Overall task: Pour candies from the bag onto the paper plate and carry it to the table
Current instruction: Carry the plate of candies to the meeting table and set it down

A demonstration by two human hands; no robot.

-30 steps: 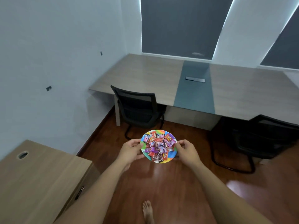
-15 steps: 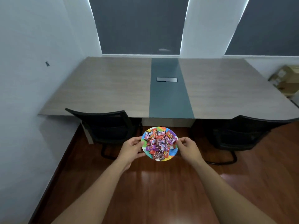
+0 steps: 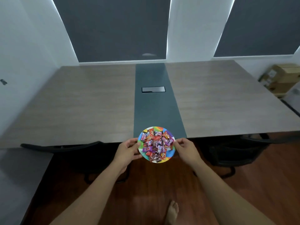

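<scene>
Writing: candy wrappers carry print, too small and blurred to read with certainty.
Paper plate (image 3: pixel 168 157): round, rainbow-coloured rim, held level in the air at the near edge of the worktop (image 3: pixel 81 101), far rim over its dark centre strip (image 3: pixel 156 111).
Contents: candies (image 3: pixel 155 146), wrapped, red, purple, pink and orange, heaped loosely across the plate's middle.
Left hand (image 3: pixel 128 151): at the plate's 9 o'clock rim; fingers (image 3: pixel 134 141) pinching the rim, thumb on top.
Right hand (image 3: pixel 186 149): at the plate's 3 o'clock rim; fingers pinching the rim, thumb on top.
Worktop: pale wood grain, a closed cable hatch (image 3: pixel 153 89) set in the strip at 12 o'clock from the plate.
Obstructions: two black chairs tucked under the near edge, left chair (image 3: pixel 65 147) at 9 o'clock, right chair (image 3: pixel 235 151) at 3 o'clock; plate is between them.
Surroundings: cardboard boxes (image 3: pixel 280 78) at 2 o'clock beyond the worktop; dark window blinds (image 3: pixel 118 28) behind; bare foot (image 3: pixel 172 211) on wood floor (image 3: pixel 146 184) at 6 o'clock.
</scene>
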